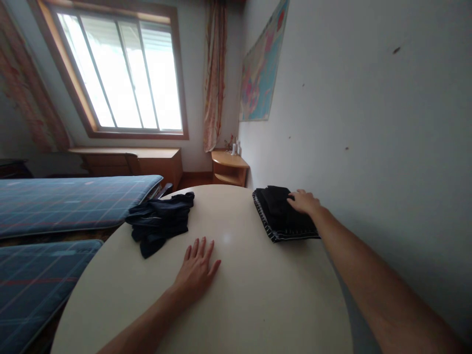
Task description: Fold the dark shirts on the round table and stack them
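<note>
My left hand [196,269] lies flat on the cream round table [236,314], fingers spread, holding nothing. Beyond it to the left is a crumpled dark navy garment [162,219], apart from the hand. At the table's right far side, a folded black garment [276,204] rests on a dark woven-looking piece with white stitching along its edge [271,231]. My right hand [304,200] rests on the right part of the black garment, its thumb and fingers apart; some fingertips are hard to make out.
Blue plaid mattresses [73,204] stand left of the table. A white wall [387,147] runs close along the right side, with a map [261,73] on it. Behind are a wooden desk [158,153], a corner shelf [230,160] and a window [125,73].
</note>
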The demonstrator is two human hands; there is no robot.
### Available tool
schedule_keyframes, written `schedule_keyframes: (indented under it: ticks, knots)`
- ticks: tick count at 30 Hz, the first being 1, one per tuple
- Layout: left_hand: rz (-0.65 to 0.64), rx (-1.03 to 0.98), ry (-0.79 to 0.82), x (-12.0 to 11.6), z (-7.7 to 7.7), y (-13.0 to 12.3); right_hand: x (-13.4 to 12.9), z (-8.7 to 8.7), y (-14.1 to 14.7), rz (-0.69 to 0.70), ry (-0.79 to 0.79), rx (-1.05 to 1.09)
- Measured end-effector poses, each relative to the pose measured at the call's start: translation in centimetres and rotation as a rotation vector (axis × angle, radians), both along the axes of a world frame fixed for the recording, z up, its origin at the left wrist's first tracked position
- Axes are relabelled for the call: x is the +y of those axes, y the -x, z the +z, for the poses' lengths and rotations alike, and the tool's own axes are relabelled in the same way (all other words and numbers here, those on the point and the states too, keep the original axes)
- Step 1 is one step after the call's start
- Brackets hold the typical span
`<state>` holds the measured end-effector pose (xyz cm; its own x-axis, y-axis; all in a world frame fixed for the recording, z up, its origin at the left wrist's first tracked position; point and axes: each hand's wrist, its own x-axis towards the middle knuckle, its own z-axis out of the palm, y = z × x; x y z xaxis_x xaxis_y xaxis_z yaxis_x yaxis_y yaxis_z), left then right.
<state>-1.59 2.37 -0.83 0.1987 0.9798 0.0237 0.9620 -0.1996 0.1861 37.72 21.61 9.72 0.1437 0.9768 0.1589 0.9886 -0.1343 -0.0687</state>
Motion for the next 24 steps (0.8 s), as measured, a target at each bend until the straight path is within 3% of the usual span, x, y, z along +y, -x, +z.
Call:
schedule_keyframes:
  ticks: [3, 7, 11, 15, 20, 22, 24]
  knots:
    - [-0.002, 0.002, 0.005, 0.0, 0.0, 0.0, -0.7, 0.4, 3.6, -0.075, -0.032, 0.066]
    - [0.003, 0.007, 0.014, 0.0, 0.0, 0.0, -1.1, -1.6, 6.9, -0.112, 0.130, 0.185]
    - [0.007, 0.010, 0.012, 0.0, 0.0, 0.0, -1.1, -3.5, 6.9, -0.119, 0.171, 0.232]
    - [0.011, 0.000, -0.005, -0.1, -0.1, -0.1, -1.3, -3.4, 6.4, -0.093, 0.117, 0.202]
    - [0.012, -0.048, -0.048, 0.3, -0.1, 0.2, -3.0, -3.3, 9.7, 0.104, -0.179, 0.048]
    - [0.026, -0.077, -0.102, 0.8, 0.0, 1.0, -4.3, -4.2, 12.1, 0.249, -0.273, 0.013]
    - [0.079, -0.078, -0.200, 1.6, 0.2, 2.5, -6.1, -5.6, 14.6, 0.354, -0.240, 0.041]
